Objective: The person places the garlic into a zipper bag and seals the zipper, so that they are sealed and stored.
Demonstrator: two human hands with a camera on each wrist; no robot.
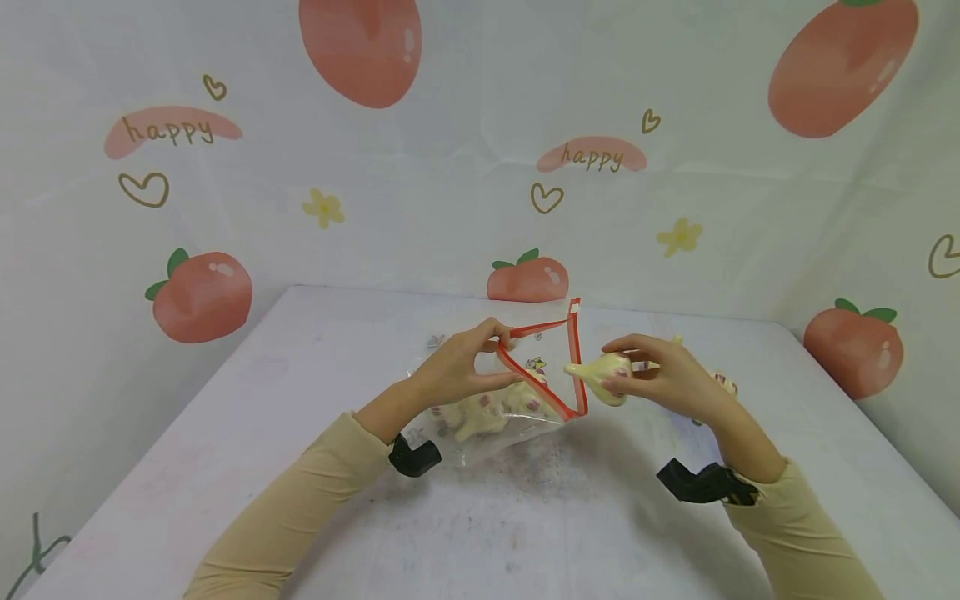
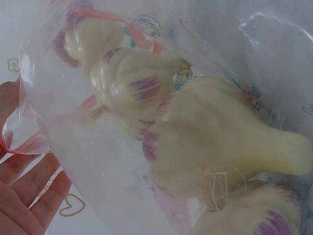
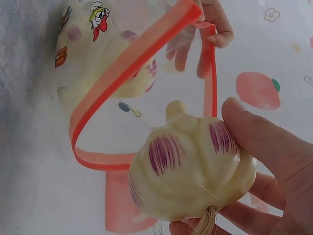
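Note:
A clear zip bag (image 1: 487, 443) with a red-edged mouth (image 3: 142, 51) lies toward the middle of the table, its mouth held apart and facing right. My left hand (image 1: 463, 362) grips the edge of that mouth. Inside the bag are several garlic bulbs (image 2: 210, 139), cream with purple streaks, seen through the plastic in the left wrist view. My right hand (image 1: 671, 377) pinches another garlic bulb (image 3: 190, 166) between thumb and fingers. Its stem points left at the bag's opening, and its roots face back toward my palm.
Behind my right hand, partly hidden by it, more garlic (image 1: 724, 383) lies on the table. The pale table (image 1: 510, 542) runs back to a white cloth (image 1: 435, 183) printed with fruit, hearts and flowers. Black bands (image 1: 701, 483) circle both wrists.

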